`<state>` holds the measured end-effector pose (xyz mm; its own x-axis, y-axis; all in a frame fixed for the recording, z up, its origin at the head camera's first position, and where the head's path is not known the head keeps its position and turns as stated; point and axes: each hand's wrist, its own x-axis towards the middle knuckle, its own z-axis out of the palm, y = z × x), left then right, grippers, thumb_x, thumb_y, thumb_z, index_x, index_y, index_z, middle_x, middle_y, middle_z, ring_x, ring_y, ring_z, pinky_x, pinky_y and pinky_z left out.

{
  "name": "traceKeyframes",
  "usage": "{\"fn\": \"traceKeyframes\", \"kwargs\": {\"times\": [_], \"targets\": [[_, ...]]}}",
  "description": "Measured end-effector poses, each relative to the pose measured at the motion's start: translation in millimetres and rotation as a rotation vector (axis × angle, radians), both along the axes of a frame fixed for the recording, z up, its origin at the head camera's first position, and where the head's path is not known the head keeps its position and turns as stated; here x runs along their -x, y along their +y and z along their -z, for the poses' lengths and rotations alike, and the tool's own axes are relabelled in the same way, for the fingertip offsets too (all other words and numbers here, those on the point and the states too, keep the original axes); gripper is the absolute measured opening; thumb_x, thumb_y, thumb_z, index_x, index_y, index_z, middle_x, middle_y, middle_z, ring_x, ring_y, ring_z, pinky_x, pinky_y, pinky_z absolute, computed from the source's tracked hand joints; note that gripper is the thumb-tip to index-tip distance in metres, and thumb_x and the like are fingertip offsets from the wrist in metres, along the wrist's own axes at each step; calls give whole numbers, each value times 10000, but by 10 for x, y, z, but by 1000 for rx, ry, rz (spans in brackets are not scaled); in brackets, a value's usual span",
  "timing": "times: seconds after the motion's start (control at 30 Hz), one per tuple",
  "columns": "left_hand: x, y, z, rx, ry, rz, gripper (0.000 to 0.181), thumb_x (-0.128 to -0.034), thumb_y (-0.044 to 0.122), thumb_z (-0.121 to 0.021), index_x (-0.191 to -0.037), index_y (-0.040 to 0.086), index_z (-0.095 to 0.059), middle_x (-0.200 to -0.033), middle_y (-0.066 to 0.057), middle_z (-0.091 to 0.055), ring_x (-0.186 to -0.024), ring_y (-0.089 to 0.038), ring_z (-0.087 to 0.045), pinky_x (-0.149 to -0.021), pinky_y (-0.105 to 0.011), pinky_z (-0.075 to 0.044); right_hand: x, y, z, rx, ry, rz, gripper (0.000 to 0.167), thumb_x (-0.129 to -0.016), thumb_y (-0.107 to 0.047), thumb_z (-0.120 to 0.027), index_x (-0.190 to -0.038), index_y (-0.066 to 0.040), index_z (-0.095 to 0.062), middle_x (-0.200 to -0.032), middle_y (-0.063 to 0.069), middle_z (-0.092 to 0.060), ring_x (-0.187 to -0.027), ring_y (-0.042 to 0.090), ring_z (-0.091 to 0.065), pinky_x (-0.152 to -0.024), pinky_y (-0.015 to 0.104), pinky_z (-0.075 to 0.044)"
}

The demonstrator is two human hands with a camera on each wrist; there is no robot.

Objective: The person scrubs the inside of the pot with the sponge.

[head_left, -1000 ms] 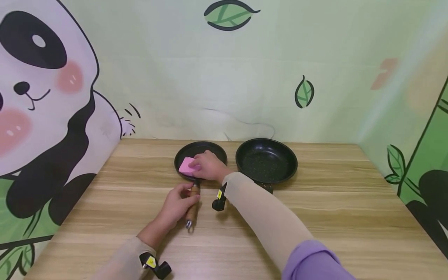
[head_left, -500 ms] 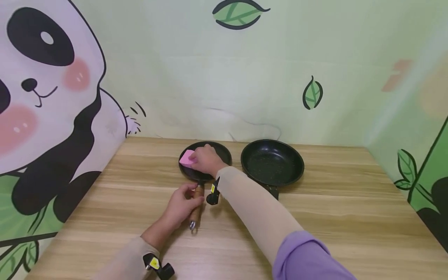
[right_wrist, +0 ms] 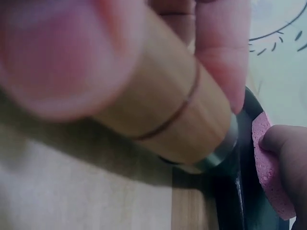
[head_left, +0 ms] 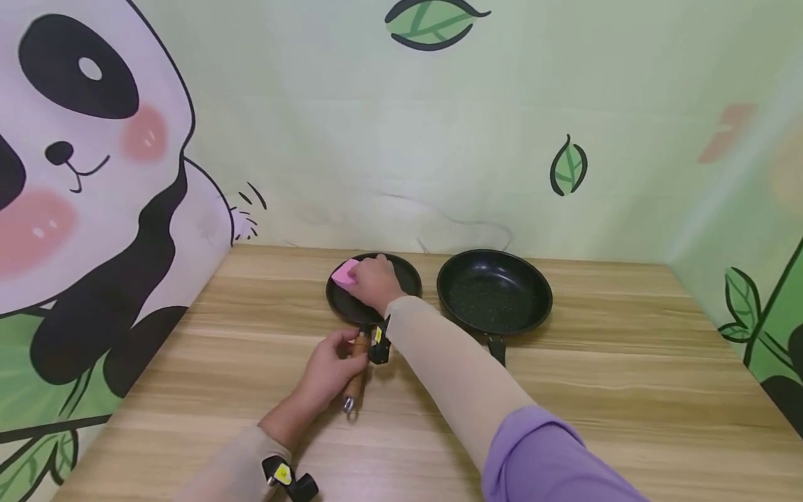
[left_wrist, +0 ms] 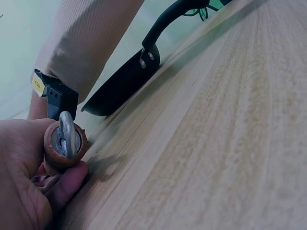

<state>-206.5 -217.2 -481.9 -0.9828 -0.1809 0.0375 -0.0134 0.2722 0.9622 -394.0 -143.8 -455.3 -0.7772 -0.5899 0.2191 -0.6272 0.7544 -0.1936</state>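
My right hand (head_left: pixel 378 284) pinches a pink sponge (head_left: pixel 343 274) against the inside of a small black frying pan (head_left: pixel 351 307), towards its far left rim. In the right wrist view, the porous sponge (right_wrist: pixel 269 175) stands between the thumb and the pan. With thumb and fingers, my left hand (head_left: pixel 327 368) grips the pan's wooden handle (head_left: pixel 355 385) near the pan. The left wrist view shows the handle's butt end with a metal hanging ring (left_wrist: pixel 69 134). Some fingers of both hands are hidden.
A larger black frying pan (head_left: pixel 495 298) sits to the right of the small one, its black handle (head_left: pixel 497 350) pointing towards me, partly behind my right forearm. Both pans stand on a wood-grain table (head_left: pixel 602 390). Behind rises a wall (head_left: pixel 314 167) printed with a panda and leaves.
My right hand has slid the sponge away from me, from the pan's near left side to its far left. The left hand keeps its grip on the handle. The view has shifted slightly.
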Motion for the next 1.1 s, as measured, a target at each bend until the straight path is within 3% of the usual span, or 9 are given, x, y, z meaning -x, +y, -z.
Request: {"fn": "traceKeyframes", "kwargs": {"times": [0.17, 0.33, 0.57, 0.77, 0.93, 1.1], "targets": [[9, 8, 7, 0, 4, -14, 471, -789, 2, -738, -1238, -81, -626, -993, -200, -644, -844, -227, -616, -680, -287, -556, -14, 57, -47, -44, -40, -49, 348, -940, -364, -684, -1241, -199, -741, -1194, -16, -722, -1039, 228, -567, -974, 373, -437], [20, 3, 17, -1, 1, -20, 471, -801, 4, -741, -1251, -73, -626, -1010, -199, -650, -858, -232, -618, -692, -292, -557, -27, 138, -113, -70, -110, -153, 348, -924, -330, -689, -1251, -219, -736, -1188, -18, -706, -1047, 205, -521, -953, 333, -422], [25, 18, 7, 24, -2, -19, 458, -813, 12, -728, -1245, -86, -612, -987, -191, -638, -841, -231, -607, -684, -277, -542, -21, 314, -202, -136, -121, -353, 355, -921, -357, -693, -1243, -215, -739, -1221, -36, -703, -1091, 180, -546, -999, 298, -418], [18, 17, -11, 16, -21, -25, 457, -819, 13, -716, -1247, -93, -595, -991, -194, -611, -827, -230, -590, -672, -277, -533, -60, 447, -302, -165, -152, -441, 368, -913, -337, -689, -1254, -204, -732, -1183, -48, -711, -1102, 162, -573, -1031, 302, -409], [25, 12, -15, 30, -26, -31, 458, -812, 8, -714, -1244, -89, -598, -986, -191, -616, -829, -231, -591, -670, -279, -532, -57, 431, -279, -132, -157, -431, 355, -918, -329, -694, -1247, -203, -734, -1200, -46, -705, -1107, 178, -562, -1034, 316, -397], [14, 24, -25, 47, -16, -28, 451, -796, 4, -722, -1222, -85, -606, -987, -186, -627, -850, -232, -595, -678, -273, -531, -51, 303, -149, -66, -106, -326, 326, -921, -342, -706, -1218, -214, -751, -1222, -36, -706, -1113, 206, -566, -1015, 335, -407]]}}
